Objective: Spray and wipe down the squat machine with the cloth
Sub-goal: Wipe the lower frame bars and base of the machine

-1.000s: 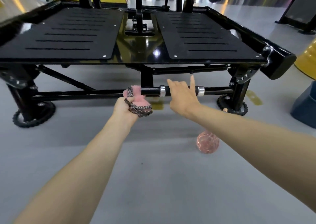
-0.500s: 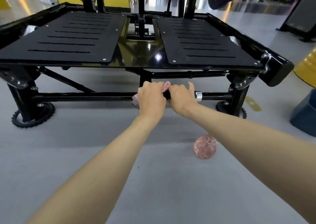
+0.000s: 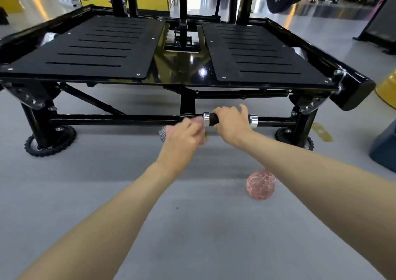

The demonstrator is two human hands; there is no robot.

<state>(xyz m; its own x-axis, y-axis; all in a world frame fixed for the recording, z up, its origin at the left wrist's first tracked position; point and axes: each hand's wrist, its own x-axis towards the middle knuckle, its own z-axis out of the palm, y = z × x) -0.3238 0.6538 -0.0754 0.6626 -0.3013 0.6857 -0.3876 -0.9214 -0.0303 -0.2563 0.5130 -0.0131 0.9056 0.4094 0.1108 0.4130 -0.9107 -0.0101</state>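
Above grey floor point(image 3: 107, 204), a handle point(image 3: 213, 119) of the squat machine point(image 3: 96, 50) is being gripped by the right hand point(image 3: 232, 122), the cloth point(image 3: 164, 133) by the left hand point(image 3: 184, 138) alongside.

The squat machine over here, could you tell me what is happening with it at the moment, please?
A person is cleaning the squat machine low down at its front. Their left hand, blurred in the picture, holds a pink cloth at the crossbar, just left of the handle. Their right hand is curled over that black handle between its two silver collars. A pink spray bottle sits on the floor below the right forearm, with no hand on it.
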